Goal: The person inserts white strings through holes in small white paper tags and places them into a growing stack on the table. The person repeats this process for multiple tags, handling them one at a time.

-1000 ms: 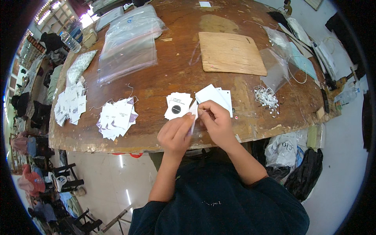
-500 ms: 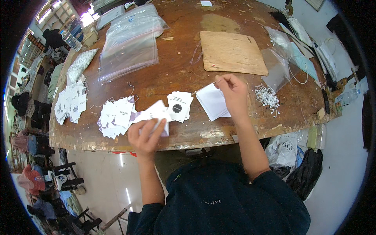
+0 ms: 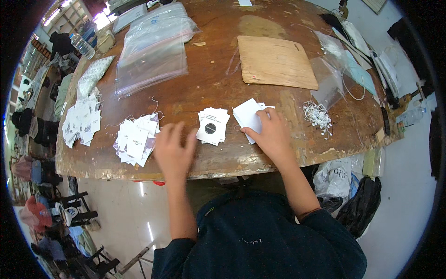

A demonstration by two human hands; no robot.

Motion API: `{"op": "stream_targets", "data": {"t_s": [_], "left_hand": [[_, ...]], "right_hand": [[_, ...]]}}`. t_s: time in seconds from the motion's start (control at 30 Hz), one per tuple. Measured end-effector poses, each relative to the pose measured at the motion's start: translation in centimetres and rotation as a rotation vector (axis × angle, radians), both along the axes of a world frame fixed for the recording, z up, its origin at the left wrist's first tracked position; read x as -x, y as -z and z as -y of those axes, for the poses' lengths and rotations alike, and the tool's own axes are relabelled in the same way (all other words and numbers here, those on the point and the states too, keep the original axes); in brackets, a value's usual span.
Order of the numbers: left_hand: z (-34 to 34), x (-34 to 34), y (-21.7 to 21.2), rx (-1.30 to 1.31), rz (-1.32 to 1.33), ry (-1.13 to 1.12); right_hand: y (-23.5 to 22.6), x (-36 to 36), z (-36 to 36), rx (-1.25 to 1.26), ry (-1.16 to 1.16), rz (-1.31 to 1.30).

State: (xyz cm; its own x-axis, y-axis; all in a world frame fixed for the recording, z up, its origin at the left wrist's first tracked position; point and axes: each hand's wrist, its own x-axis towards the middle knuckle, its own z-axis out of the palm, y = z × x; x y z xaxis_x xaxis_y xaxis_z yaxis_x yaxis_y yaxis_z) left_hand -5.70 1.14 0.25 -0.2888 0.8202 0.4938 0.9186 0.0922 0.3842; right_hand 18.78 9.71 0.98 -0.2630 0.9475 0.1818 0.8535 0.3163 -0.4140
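My left hand [image 3: 175, 148] is over the table's near edge, blurred, its fingers apart and nothing visible in them. Beside it on the left is a loose pile of white hang tags [image 3: 135, 142] with strings. Between my hands sits a stack of white printed cards [image 3: 213, 122] with a black circle on the top one. My right hand [image 3: 275, 136] rests at a stack of blank-faced white cards, thumb and fingers gripping the edges of the top white card [image 3: 247, 115]. The hand hides the stack's lower right part.
A bundle of white strings [image 3: 317, 116] lies to the right. Beyond are a wooden board [image 3: 278, 63] and clear plastic bags [image 3: 153, 63]. More tags [image 3: 82, 122] and a patterned pouch [image 3: 95, 74] lie at left, near a water bottle [image 3: 82, 45]. Bags [image 3: 333, 179] stand below the table's right side.
My left hand has let go of a tag, which now lies on the left pile, and has risen slightly. The right hand has come down from above onto the blank-faced cards.
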Motion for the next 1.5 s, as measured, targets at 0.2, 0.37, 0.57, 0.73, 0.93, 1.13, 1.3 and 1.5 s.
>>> {"op": "stream_targets", "data": {"t_s": [0.2,0.37,0.57,0.73,0.93,1.13,1.3,1.5], "left_hand": [[-1.7,-5.3,0.4,0.123,0.026,0.011],[-1.5,-5.5,0.1,0.045,-0.013,-0.037],[-1.4,-4.7,0.4,-0.118,0.305,0.087],[-1.3,-3.9,1.2,-0.083,0.912,0.179],[-0.9,-4.0,0.3,-0.258,1.267,0.117],[-0.9,-6.6,-0.5,-0.263,1.7,0.268],[-0.5,-7.0,-1.0,-0.385,2.3,0.481],[-1.0,-8.3,-1.0,-0.215,1.9,0.346]], "right_hand": [[0.7,0.5,0.3,-0.075,0.018,0.103],[0.7,0.6,0.5,-0.096,0.022,0.049],[0.4,0.5,0.6,-0.165,-0.008,-0.063],[-0.2,0.4,0.8,-0.193,-0.025,-0.114],[-1.9,1.5,3.1,-0.166,-0.235,-0.453],[-1.8,4.1,4.8,-0.161,-0.382,-0.512],[-1.0,4.1,4.8,-0.174,-0.402,-0.551],[-0.7,4.2,5.2,-0.183,-0.408,-0.53]]}}
